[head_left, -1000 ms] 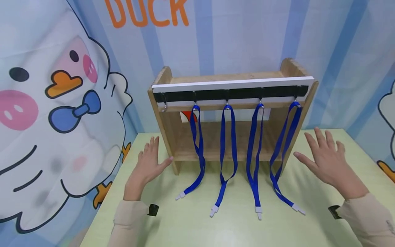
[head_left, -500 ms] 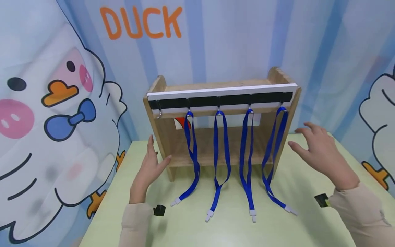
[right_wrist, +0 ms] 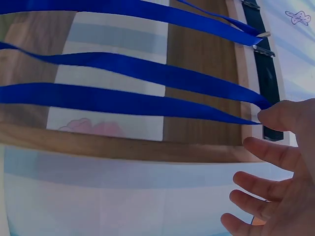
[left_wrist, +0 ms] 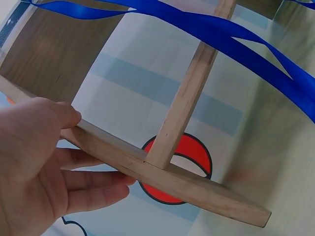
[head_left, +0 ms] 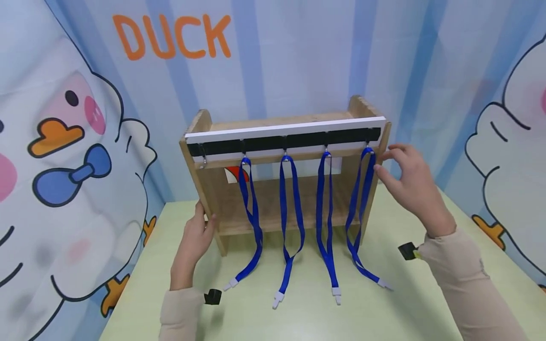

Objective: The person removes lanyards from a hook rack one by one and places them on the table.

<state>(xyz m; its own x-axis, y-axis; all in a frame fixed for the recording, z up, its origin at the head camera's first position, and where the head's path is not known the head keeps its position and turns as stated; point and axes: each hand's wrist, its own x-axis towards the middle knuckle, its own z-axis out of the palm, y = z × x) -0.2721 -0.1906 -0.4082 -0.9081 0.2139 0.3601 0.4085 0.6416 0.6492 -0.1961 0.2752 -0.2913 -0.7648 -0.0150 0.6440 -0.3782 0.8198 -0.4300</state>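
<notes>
Right hand, right of centre in head view: partly spread, thumb and forefinger apart, apparently nothing held. At thumb tip, contact unclear: rightmost blue lanyard, looped below black strip. Lower left of frame, left hand: pinching near side of wooden rack. Best, probably: brace rack firmly with left; close right thumb and forefinger gently, without tugging strap.
</notes>
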